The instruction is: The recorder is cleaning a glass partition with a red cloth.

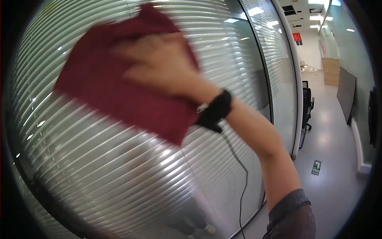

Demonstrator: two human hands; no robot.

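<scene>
My right hand [161, 64] is spread over a dark red cloth [98, 80] and presses it against a glass partition [226, 185]. Motion blurs the fingers, so their exact grip is hard to make out. Behind the glass hang white horizontal blinds [119, 167]. Around my right wrist is a black strap [219, 106], from which a thin black cable [246, 179] runs downward. My left hand is out of view.
Dark frame strips [264, 64] edge the glass panel. To the right runs a corridor floor [325, 131] with an exit-arrow sign [316, 167]. Farther along stand a black office chair [306, 104], a leaning grey panel [346, 92] and a wooden board [330, 71].
</scene>
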